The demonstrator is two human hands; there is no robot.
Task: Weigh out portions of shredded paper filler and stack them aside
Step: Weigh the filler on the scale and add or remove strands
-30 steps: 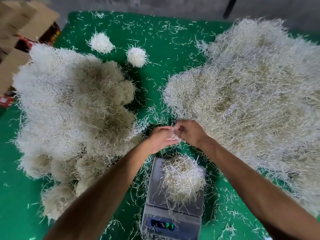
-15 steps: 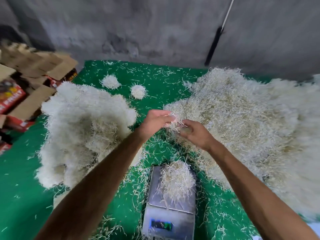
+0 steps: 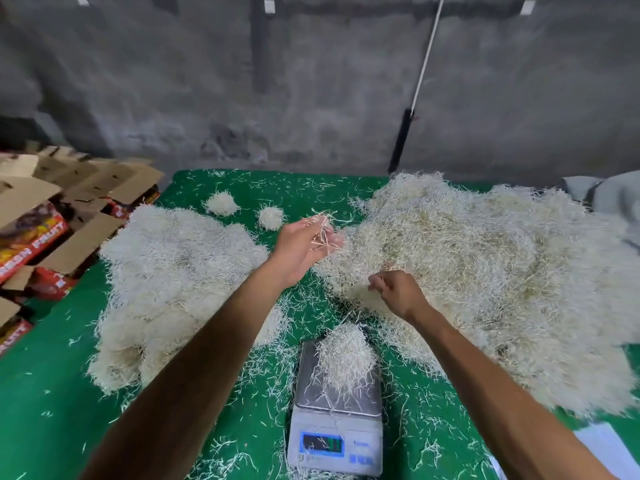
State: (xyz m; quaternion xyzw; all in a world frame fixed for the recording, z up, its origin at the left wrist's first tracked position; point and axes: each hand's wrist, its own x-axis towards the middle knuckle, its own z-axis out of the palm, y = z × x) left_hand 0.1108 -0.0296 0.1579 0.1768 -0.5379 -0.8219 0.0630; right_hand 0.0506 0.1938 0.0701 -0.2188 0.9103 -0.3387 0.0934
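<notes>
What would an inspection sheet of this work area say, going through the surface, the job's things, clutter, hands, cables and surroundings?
Surface: green mat, strewn with loose paper shreds.
Job's things: digital scale with a small portion of shredded paper on its pan; display too blurred to read. Large loose pile to the right; heap of finished portions to the left; two small tufts farther back.
Clutter: flattened cardboard boxes past the left edge.
Hands: left hand raised, fingers spread, strands falling from it; right hand pinches a few strands at the large pile's edge.
Cables: nothing seen; a white pole leans on the wall.
Surroundings: bare grey concrete wall.
</notes>
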